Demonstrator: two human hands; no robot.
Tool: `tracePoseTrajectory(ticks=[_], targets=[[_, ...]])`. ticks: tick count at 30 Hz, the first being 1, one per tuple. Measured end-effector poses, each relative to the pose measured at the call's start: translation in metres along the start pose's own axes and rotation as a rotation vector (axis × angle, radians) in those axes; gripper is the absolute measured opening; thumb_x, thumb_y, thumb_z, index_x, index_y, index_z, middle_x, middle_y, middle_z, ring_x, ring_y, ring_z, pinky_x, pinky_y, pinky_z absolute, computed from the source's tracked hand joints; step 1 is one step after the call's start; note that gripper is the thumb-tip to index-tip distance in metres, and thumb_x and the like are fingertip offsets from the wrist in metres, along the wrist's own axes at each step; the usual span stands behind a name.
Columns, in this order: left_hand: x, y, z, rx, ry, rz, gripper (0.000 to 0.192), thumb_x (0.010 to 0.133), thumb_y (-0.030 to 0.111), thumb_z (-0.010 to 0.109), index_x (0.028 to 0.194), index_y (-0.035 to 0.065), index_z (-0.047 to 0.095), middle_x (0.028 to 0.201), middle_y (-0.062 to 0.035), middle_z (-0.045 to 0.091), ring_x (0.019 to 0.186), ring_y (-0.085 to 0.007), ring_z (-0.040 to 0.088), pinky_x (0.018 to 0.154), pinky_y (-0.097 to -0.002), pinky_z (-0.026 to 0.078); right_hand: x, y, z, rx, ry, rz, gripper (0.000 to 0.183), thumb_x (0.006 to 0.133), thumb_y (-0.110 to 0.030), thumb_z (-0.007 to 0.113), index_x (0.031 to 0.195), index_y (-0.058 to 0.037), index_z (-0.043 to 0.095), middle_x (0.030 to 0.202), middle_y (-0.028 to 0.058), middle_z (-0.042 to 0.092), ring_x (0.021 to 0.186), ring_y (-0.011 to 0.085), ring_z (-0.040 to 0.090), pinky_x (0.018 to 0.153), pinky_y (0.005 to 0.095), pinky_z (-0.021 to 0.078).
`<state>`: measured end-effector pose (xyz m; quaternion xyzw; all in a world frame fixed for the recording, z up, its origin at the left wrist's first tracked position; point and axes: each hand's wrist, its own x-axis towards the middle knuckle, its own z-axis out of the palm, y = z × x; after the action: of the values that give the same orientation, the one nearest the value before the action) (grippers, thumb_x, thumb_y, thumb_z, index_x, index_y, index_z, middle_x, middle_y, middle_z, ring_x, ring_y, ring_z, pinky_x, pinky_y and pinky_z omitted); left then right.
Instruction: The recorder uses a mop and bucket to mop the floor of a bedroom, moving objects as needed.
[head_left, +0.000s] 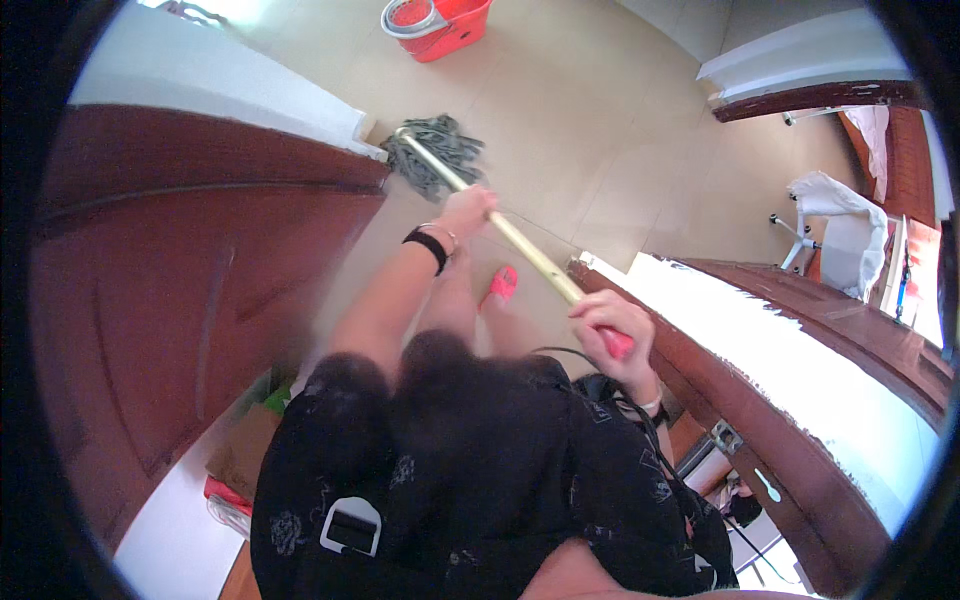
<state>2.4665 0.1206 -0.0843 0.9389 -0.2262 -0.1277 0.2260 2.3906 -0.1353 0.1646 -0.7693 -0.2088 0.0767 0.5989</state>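
My left hand (469, 211) grips the pale pole (534, 256) of a mop partway along its length. At the pole's near end, my right hand (616, 330) is closed around it, with a red end cap (616, 343) showing beside the fingers. The grey-green mop head (439, 154) lies spread on the tiled floor, close to the white wall end and the edge of the brown door. A red slipper (504, 282) shows on one foot below the pole.
A red mop bucket (450, 34) with a grey wringer basket stands on the floor ahead. The brown door (195, 300) is at left, a brown door frame (720, 382) at right. Beyond it stands a white swivel chair (844, 240). A cardboard box (244, 450) sits behind the door.
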Motion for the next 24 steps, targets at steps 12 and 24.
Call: tracePoseTrajectory(ticks=[12, 24], targets=[[0.096, -0.006, -0.043, -0.394, 0.144, -0.183, 0.011, 0.08, 0.022, 0.063, 0.076, 0.0123, 0.066, 0.082, -0.0084, 0.065, 0.09, -0.0295, 0.059, 0.076, -0.0415, 0.051, 0.111, -0.031, -0.035, -0.111, 0.176, 0.131, 0.006, 0.072, 0.006, 0.061, 0.072, 0.0002, 0.059, 0.075, 0.013, 0.066, 0.067, 0.0191, 0.063, 0.063, 0.0264, 0.0479], [0.16, 0.072, -0.122, -0.524, -0.019, 0.281, 0.015, 0.074, 0.012, 0.061, 0.083, 0.0198, 0.07, 0.075, -0.0066, 0.063, 0.081, -0.0289, 0.06, 0.07, -0.0409, 0.05, 0.153, -0.143, -0.043, -0.557, 0.235, 0.001, 0.008, 0.069, -0.009, 0.067, 0.068, -0.0057, 0.06, 0.065, 0.0064, 0.065, 0.054, 0.0183, 0.061, 0.053, 0.0272, 0.0463]])
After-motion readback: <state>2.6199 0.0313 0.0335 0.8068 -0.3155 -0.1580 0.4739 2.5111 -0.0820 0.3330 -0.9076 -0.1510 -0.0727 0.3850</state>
